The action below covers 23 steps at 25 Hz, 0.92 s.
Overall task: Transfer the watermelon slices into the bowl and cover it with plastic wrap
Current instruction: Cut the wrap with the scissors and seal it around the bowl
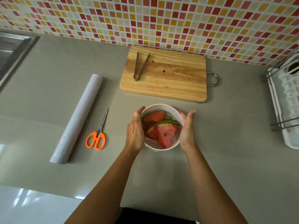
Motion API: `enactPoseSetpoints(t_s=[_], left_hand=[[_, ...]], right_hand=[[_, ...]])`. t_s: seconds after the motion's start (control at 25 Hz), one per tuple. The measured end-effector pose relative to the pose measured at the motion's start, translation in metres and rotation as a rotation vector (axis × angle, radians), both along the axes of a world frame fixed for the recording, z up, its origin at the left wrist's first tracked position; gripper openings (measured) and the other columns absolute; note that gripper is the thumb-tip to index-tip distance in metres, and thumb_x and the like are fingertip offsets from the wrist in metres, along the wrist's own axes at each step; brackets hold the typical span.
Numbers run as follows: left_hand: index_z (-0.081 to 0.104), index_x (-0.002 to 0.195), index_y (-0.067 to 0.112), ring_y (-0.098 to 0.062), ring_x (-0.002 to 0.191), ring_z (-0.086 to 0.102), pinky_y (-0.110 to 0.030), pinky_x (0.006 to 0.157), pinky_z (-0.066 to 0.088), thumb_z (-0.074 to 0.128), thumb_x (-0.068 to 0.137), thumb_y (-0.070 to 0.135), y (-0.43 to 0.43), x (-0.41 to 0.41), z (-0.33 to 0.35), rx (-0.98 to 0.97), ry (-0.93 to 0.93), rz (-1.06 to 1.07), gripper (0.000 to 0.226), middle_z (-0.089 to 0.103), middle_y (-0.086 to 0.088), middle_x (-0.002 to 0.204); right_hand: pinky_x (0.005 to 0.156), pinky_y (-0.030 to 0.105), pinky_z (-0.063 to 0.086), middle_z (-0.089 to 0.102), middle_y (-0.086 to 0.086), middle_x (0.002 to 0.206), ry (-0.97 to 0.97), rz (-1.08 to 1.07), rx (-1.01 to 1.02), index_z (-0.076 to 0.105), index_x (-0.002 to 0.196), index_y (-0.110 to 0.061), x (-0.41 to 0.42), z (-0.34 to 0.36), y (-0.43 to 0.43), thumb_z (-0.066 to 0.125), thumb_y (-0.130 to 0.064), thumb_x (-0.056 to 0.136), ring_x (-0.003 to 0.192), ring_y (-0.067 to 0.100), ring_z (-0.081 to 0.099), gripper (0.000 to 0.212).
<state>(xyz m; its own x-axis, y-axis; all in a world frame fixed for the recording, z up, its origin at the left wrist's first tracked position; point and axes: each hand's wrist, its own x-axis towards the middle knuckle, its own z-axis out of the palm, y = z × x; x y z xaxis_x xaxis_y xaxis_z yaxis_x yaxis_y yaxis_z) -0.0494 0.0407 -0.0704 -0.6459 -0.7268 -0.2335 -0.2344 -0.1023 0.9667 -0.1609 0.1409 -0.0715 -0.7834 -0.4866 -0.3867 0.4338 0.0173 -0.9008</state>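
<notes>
A white bowl (159, 107) stands on the grey counter and holds several watermelon slices (163, 133). A clear sheet of plastic wrap (150, 140) lies over the bowl and spreads out onto the counter around it. My left hand (135, 130) presses flat against the bowl's left side. My right hand (187, 126) presses against its right side. Both palms cup the bowl through the film. The roll of plastic wrap (77, 118) lies to the left.
Orange-handled scissors (97, 136) lie between the roll and the bowl. A wooden cutting board (169, 84) with metal tongs (140, 66) sits behind the bowl against the tiled wall. A sink (11, 50) is far left, a white dish rack (286, 101) far right.
</notes>
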Motion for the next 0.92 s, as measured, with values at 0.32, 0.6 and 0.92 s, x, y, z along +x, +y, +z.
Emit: enactPoseSetpoints(t_s=[0.32, 0.6, 0.92], left_hand=[[0.063, 0.072, 0.041, 0.004, 0.082, 0.063, -0.026, 0.076, 0.049, 0.015, 0.093, 0.057, -0.002, -0.003, -0.006, -0.068, -0.113, 0.076, 0.055, 0.067, 0.01, 0.082], [0.057, 0.073, 0.017, -0.036, 0.103, 0.054, -0.051, 0.096, 0.042, 0.006, 0.096, 0.055, -0.001, 0.0, -0.005, -0.117, -0.264, 0.131, 0.067, 0.061, -0.025, 0.101], [0.06, 0.08, 0.002, -0.026, 0.085, 0.051, -0.035, 0.079, 0.036, 0.01, 0.098, 0.053, -0.006, 0.001, -0.002, -0.137, -0.269, 0.131, 0.074, 0.056, -0.013, 0.088]], right_hand=[[0.088, 0.037, 0.051, 0.07, -0.011, 0.072, 0.066, 0.006, 0.331, 0.067, 0.063, -0.051, -0.005, 0.01, -0.006, 0.004, -0.083, 0.07, 0.08, 0.011, 0.067, 0.071], [0.087, 0.045, 0.051, 0.068, 0.004, 0.073, -0.051, -0.123, 0.569, 0.064, 0.057, -0.023, 0.002, 0.025, -0.016, 0.0, -0.096, 0.043, 0.076, 0.025, 0.064, 0.098], [0.096, 0.048, 0.046, 0.066, 0.013, 0.109, -0.159, 0.059, 0.631, 0.065, 0.087, -0.03, 0.0, 0.031, -0.02, 0.002, -0.103, 0.023, 0.1, 0.032, 0.062, 0.116]])
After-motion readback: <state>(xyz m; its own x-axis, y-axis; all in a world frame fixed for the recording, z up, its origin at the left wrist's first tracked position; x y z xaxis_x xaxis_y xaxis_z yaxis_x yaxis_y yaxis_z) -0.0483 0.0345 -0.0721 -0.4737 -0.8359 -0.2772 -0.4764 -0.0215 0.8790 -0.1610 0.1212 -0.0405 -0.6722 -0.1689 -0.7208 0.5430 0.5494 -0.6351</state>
